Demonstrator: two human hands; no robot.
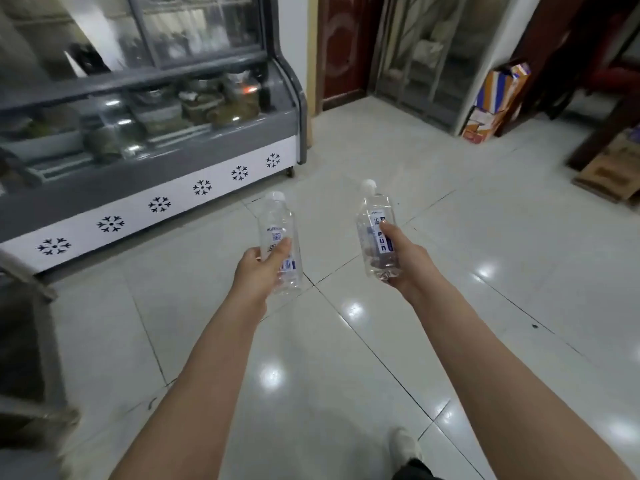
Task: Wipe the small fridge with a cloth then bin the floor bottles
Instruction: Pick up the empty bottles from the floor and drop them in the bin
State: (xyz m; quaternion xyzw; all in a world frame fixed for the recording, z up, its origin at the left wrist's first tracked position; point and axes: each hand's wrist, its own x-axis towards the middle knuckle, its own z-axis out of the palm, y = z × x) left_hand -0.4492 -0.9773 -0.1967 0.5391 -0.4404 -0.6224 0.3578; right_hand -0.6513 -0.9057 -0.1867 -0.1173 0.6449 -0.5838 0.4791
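A glossy pale tiled floor point(346, 341) filled the view. At twelve o'clock stood a dark red door point(341, 46), at one o'clock a glass-fronted cabinet point(433, 57). Colourful boxes point(495, 98) stood just beside it at two o'clock, and brown cardboard point(609, 168) lay at three o'clock.

Tiled floor point(450, 289) lies open ahead; display fridge point(138, 150) blocks the left, cardboard boxes point(495, 98) the far right.

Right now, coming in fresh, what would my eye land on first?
Two clear capped bottles held out mid-frame: the left bottle gripped by the left hand, the right bottle by the right hand, above a glossy tiled floor. On the left stands a grey display fridge with snowflake marks along its white base; colourful boxes stand at the far right.
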